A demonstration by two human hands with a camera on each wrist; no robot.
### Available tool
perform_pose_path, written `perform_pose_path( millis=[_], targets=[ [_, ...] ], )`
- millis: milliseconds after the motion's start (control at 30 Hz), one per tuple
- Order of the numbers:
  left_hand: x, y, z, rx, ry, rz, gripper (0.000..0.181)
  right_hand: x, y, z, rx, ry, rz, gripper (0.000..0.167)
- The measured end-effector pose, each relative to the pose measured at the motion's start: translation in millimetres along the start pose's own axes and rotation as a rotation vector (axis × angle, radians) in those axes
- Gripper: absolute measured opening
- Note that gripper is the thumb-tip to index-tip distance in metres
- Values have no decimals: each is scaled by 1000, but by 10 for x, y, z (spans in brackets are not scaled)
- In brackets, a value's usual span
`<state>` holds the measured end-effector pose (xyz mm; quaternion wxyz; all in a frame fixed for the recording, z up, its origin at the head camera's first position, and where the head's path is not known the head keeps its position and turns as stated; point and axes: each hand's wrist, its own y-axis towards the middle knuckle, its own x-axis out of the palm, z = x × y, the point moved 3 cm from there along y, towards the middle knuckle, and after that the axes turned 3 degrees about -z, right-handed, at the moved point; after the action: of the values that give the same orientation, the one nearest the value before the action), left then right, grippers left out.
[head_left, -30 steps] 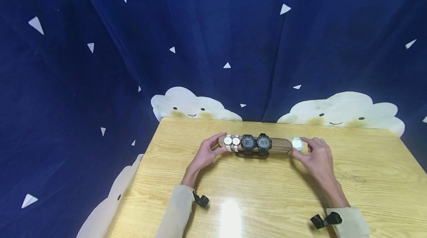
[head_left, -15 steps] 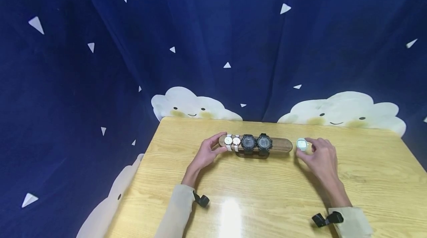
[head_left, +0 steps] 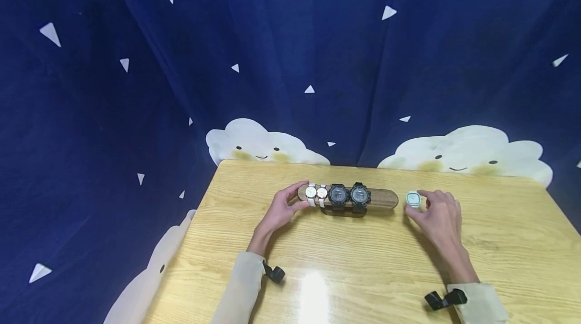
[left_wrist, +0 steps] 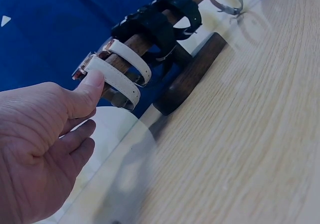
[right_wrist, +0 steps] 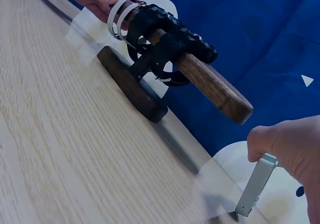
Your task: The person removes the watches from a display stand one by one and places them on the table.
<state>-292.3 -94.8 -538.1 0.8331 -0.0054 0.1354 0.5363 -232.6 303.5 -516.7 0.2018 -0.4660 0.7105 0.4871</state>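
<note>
A dark wooden stand (head_left: 383,198) carries two white-strapped watches (left_wrist: 117,78) at its left end and two black watches (head_left: 338,194) near its middle; the right part of its bar is bare. My left hand (head_left: 282,209) grips the bar's left end, thumb against the outer white strap in the left wrist view. Beyond the bar's right end, my right hand (head_left: 438,215) pinches a pale mint watch (head_left: 413,199) between thumb and finger, apart from the bar. In the right wrist view its closed band (right_wrist: 257,184) hangs below the thumb.
The stand's base (right_wrist: 132,86) rests on the light wooden table (head_left: 354,263). Behind the table hangs a dark blue curtain (head_left: 272,36) with white triangles and clouds, and it also runs along the left side.
My right hand has moved right with the mint watch, from touching or nearly touching the bar's end to a visible gap. My left hand has stayed on the bar.
</note>
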Motion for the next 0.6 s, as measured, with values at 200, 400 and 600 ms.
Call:
perform_pose_path(
  millis=[200, 400, 600],
  targets=[
    [-7, -6, -7, -3, 0, 4, 63, 3, -2, 11, 7, -26, -34, 44],
    [-10, -10, -14, 3, 12, 5, 62, 18, -7, 22, 1, -59, -48, 45],
    [-2, 0, -12, -5, 10, 11, 62, 50, -17, 72, -49, -78, 4, 45]
  ],
)
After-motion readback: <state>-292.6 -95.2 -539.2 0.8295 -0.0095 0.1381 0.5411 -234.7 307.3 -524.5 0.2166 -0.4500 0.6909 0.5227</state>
